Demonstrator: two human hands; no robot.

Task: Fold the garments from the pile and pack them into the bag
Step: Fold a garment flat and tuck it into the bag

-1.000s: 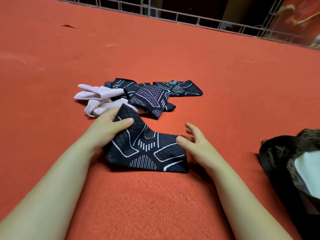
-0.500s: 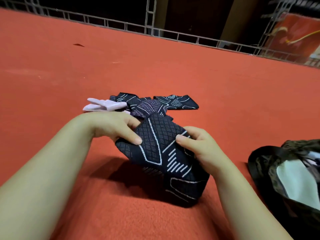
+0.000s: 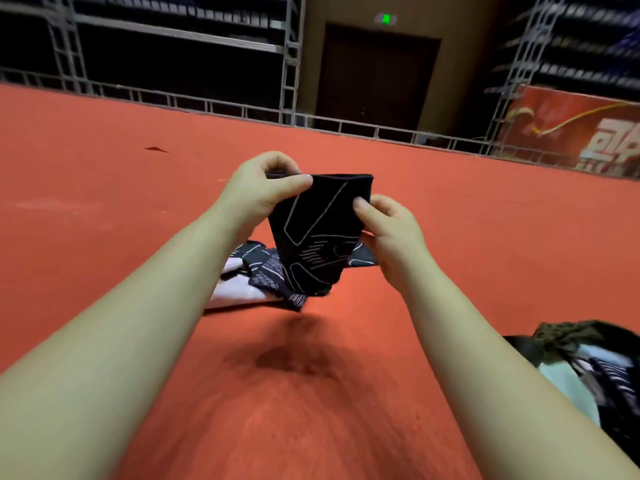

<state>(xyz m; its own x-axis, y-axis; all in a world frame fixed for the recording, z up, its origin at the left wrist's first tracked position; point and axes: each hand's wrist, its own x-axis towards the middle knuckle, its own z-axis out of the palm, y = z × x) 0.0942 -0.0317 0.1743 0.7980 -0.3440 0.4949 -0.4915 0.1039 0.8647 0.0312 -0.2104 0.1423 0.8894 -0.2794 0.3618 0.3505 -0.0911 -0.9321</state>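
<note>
Both hands hold a black patterned garment [image 3: 318, 233] up off the red carpet [image 3: 104, 209]. Left hand [image 3: 263, 188] pinches its top-left corner w/ thumb & curled fingers; right hand [image 3: 388, 226] pinches the right edge. Pile [image 3: 256, 275] lies below, behind it. Bag [image 3: 588, 368] sits far right, near the right forearm.

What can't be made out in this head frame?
- Pile: partly hidden behind the left forearm and the held black garment; piece count unclear.
- Bag: cut off by the right edge, contents blurred.
- Garment's far side: faces away, gripped by left hand and right hand.
</note>
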